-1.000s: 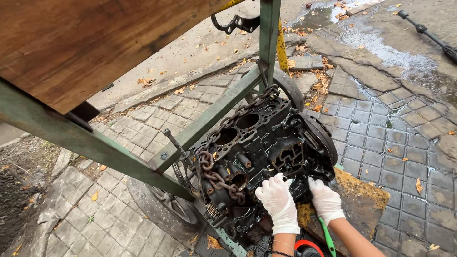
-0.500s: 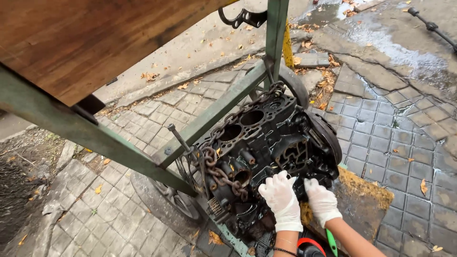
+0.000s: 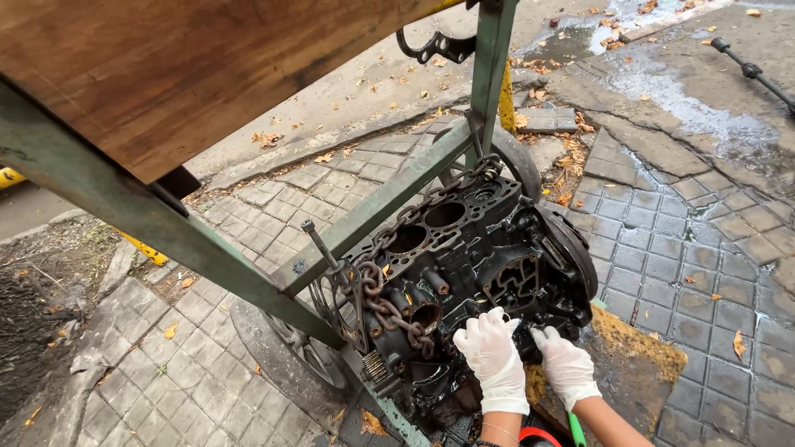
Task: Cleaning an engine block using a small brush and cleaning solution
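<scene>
A black, grimy engine block (image 3: 464,273) hangs tilted against a green metal frame (image 3: 373,211), its cylinder bores facing up and left, above wet grey paving stones (image 3: 696,240). A rusty chain (image 3: 389,306) loops over the block's left face and runs up toward the frame's slanted bar. Both hands wear white gloves and press on the lower front of the block. The left hand (image 3: 493,356) lies flat with fingers spread a little over the dark casting, holding nothing that can be made out. The right hand (image 3: 566,364) sits just beside it, fingers curled toward the block's lower edge (whether it grips a part there I cannot tell, since the fingertips blend into the dark metal). A green-handled tool (image 3: 576,429) pokes up near the right wrist, beside something red at the bottom edge. A broad wooden board (image 3: 166,74) rests on top of the frame and fills the upper left. Dry leaves (image 3: 580,153) lie scattered along the curb behind.
</scene>
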